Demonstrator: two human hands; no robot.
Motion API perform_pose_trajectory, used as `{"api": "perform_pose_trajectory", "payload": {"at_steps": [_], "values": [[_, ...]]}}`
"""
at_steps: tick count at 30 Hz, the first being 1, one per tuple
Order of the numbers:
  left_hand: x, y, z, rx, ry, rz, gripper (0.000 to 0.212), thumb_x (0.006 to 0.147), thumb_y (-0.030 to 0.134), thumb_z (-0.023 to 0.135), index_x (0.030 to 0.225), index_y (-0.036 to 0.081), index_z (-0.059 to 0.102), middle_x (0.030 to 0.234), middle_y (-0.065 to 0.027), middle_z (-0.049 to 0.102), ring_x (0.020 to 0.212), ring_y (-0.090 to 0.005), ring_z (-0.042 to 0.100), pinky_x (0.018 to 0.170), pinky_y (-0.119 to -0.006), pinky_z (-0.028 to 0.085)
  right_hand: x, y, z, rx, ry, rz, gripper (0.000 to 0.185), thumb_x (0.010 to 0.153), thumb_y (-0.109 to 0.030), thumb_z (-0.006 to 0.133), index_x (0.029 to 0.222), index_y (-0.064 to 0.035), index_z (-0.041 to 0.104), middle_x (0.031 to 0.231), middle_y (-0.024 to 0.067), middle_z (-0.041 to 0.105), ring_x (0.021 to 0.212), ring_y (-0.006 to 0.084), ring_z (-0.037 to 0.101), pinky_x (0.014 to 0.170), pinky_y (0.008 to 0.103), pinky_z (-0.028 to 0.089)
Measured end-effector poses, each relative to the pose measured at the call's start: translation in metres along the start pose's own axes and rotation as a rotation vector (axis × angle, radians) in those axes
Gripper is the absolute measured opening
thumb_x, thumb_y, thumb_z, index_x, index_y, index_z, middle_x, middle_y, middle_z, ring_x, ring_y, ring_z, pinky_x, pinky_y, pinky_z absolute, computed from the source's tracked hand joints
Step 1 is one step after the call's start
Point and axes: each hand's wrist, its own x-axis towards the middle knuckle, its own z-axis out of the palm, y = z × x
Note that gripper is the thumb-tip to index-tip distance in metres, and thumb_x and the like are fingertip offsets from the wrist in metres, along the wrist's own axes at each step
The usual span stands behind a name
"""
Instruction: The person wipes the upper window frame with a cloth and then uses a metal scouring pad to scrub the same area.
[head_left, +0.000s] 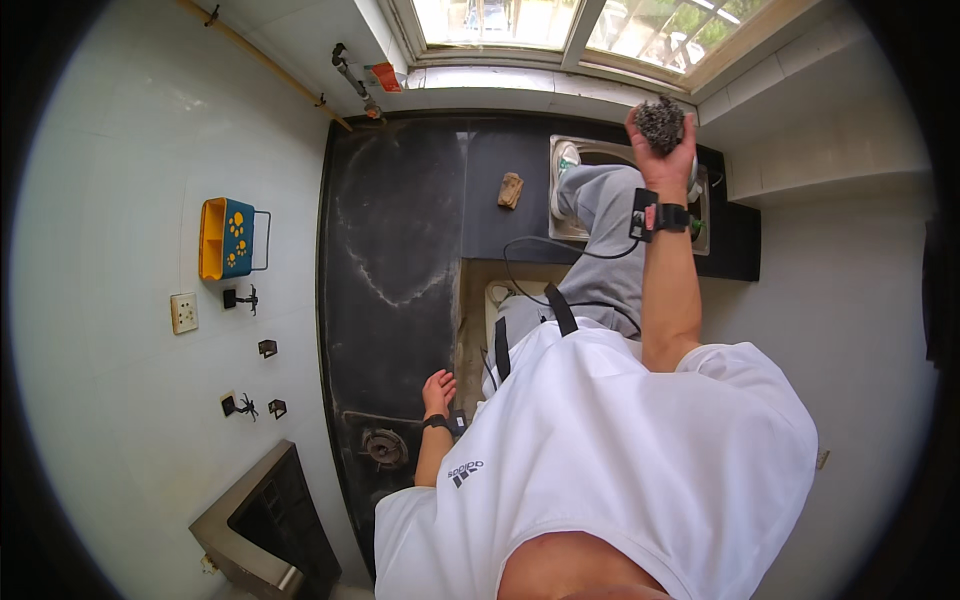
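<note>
My right hand (665, 154) is raised near the window and grips a dark steel wool scourer (660, 125). Its wrist wears a black strap with a small device and a cable. My left hand (439, 391) has its fingers partly spread over the edge of the black countertop (397, 225) and holds nothing visible. On the counter beside the sink lies a folded brown cloth or sponge (511, 190); which of the two is unclear. One of my feet, in a white shoe (568, 157), is at the left side of the steel sink (556, 225).
A gas burner (385, 447) sits near my left arm, with a range hood (262, 517) beside it. A blue and yellow rack (238, 238), hooks and a socket (184, 313) are on the wall. A pipe (356, 82) stands by the window (495, 26).
</note>
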Motion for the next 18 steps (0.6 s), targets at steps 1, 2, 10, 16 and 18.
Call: {"api": "perform_pose_trajectory", "payload": {"at_steps": [1,2,10,16,18], "values": [[-0.002,-0.002,-0.006,0.001,-0.001,0.020,0.036,0.108,0.032,0.052,0.133,0.011,0.064,0.117,-0.0065,0.075,0.095,-0.0206,0.072,0.079,-0.034,0.056,-0.003,-0.015,0.006,-0.021,0.046,-0.061,0.041,0.099,-0.035,0.070,0.121,-0.0007,0.067,0.117,0.0199,0.071,0.112,0.0406,0.065,0.108,0.0608,0.049],[-0.005,-0.002,-0.012,-0.002,-0.001,0.044,0.036,0.107,0.033,0.053,0.133,0.011,0.064,0.116,-0.0063,0.075,0.095,-0.0204,0.072,0.079,-0.034,0.056,0.001,-0.038,-0.001,-0.067,-0.004,-0.037,0.044,0.100,-0.037,0.067,0.124,0.0005,0.066,0.123,0.0235,0.070,0.121,0.0436,0.062,0.112,0.0622,0.046],[-0.018,-0.001,-0.013,-0.007,0.040,-0.035,0.035,0.104,0.033,0.054,0.130,0.012,0.064,0.114,-0.0080,0.076,0.093,-0.0232,0.073,0.077,-0.039,0.059,0.005,-0.051,-0.023,0.052,0.036,0.020,0.074,0.098,-0.046,0.068,0.146,0.0072,0.051,0.142,0.0283,0.061,0.132,0.0460,0.058,0.114,0.0582,0.048],[0.008,0.044,0.022,0.210,-0.012,-0.116,0.040,0.109,0.029,0.042,0.136,0.008,0.062,0.124,-0.0111,0.074,0.100,-0.0250,0.074,0.081,-0.039,0.060,0.009,0.004,0.018,0.138,-0.032,0.220,0.052,0.096,-0.038,0.065,0.132,0.0000,0.062,0.121,0.0214,0.070,0.112,0.0360,0.067,0.090,0.0492,0.059],[0.013,0.072,0.039,0.222,-0.033,0.002,0.040,0.109,0.030,0.043,0.134,0.007,0.063,0.121,-0.0103,0.075,0.096,-0.0231,0.074,0.079,-0.038,0.060,0.016,0.007,0.019,0.090,-0.002,0.179,0.039,0.094,-0.029,0.067,0.122,-0.0022,0.067,0.115,0.0166,0.072,0.106,0.0328,0.067,0.082,0.0441,0.058]]}}
